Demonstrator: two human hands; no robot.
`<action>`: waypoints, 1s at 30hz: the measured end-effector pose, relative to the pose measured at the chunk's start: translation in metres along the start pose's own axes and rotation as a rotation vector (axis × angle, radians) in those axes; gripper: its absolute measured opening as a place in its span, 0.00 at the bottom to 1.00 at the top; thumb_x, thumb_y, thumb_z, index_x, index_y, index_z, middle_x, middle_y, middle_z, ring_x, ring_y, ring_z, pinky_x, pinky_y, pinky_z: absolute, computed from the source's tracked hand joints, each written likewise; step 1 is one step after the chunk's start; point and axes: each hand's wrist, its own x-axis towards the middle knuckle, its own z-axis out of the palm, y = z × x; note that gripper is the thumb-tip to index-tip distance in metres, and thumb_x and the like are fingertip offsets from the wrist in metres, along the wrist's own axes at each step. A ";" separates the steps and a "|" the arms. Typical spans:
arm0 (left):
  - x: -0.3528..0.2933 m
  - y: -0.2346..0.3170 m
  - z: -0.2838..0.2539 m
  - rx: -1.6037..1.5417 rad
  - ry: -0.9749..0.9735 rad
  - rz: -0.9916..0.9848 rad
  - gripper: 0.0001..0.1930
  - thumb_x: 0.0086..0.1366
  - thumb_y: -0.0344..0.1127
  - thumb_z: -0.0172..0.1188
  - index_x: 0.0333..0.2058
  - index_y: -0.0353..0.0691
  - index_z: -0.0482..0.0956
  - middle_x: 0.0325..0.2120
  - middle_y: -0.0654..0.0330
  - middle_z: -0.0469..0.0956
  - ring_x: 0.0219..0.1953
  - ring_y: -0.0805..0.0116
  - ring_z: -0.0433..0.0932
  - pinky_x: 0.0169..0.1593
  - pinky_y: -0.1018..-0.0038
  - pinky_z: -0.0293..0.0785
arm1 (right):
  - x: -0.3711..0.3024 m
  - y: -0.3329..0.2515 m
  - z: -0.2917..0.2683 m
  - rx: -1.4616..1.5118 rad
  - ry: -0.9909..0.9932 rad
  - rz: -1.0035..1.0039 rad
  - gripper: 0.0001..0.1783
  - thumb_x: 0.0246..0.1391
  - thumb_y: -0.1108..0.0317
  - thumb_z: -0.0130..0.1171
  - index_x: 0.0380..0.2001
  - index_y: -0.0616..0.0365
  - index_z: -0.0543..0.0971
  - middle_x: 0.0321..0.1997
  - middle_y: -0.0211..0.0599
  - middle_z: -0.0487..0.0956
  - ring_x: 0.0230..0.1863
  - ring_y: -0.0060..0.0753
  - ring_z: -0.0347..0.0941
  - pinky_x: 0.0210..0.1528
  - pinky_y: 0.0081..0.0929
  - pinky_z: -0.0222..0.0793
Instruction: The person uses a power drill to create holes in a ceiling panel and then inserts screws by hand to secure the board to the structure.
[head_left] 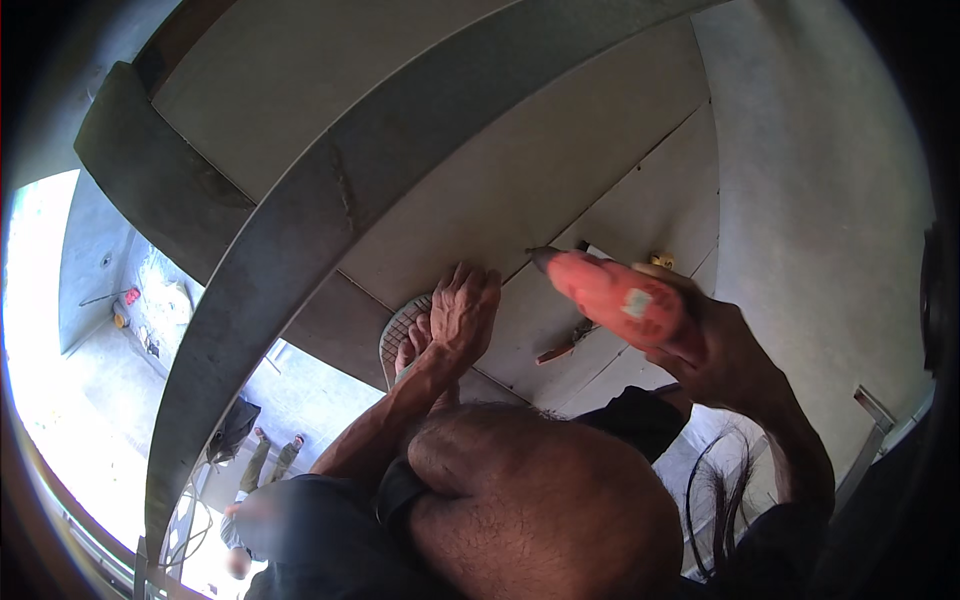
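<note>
My right hand (pixel 735 350) grips a red-orange power drill (pixel 630 300) with a dark tapered nose pointing left. The tip is just above the grey-brown panels (pixel 520 180), near a seam; I cannot tell whether it touches. My left hand (pixel 465 315) is down on the panel, left of the tip. Its fingers are bent and pressed together, and anything between them is hidden. Right beside it is my foot in a sandal (pixel 393 340) with a grid-patterned sole. Beyond the drill, a tool with an orange handle (pixel 555 353) lies on the panels.
A grey beam (pixel 330 180) arches across in front of me. A small yellow thing (pixel 661 259) lies behind the drill. A pale wall (pixel 830 200) rises on the right. Past the panel edge at lower left, a person (pixel 262 500) is on a lower level, near a dark bag (pixel 235 428).
</note>
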 end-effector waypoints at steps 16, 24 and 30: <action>0.002 -0.004 -0.008 0.050 -0.103 -0.009 0.13 0.52 0.31 0.69 0.36 0.39 0.77 0.34 0.53 0.79 0.41 0.49 0.79 0.41 0.56 0.75 | -0.098 0.089 0.087 0.888 0.761 0.299 0.44 0.50 0.74 0.68 0.68 0.58 0.58 0.43 0.46 0.80 0.36 0.33 0.81 0.35 0.28 0.82; 0.074 0.034 -0.011 -0.199 -0.210 0.093 0.16 0.52 0.28 0.72 0.39 0.39 0.79 0.32 0.54 0.80 0.39 0.53 0.81 0.42 0.59 0.78 | -0.097 0.119 0.161 1.659 0.854 -0.002 0.27 0.62 0.62 0.62 0.58 0.62 0.65 0.40 0.47 0.79 0.33 0.36 0.81 0.25 0.25 0.79; 0.092 0.024 0.029 0.016 -0.396 0.734 0.12 0.52 0.24 0.68 0.36 0.38 0.80 0.34 0.57 0.79 0.39 0.56 0.78 0.43 0.63 0.79 | -0.097 0.131 0.182 1.812 0.796 0.056 0.27 0.63 0.58 0.61 0.57 0.62 0.66 0.39 0.46 0.79 0.33 0.34 0.80 0.22 0.22 0.76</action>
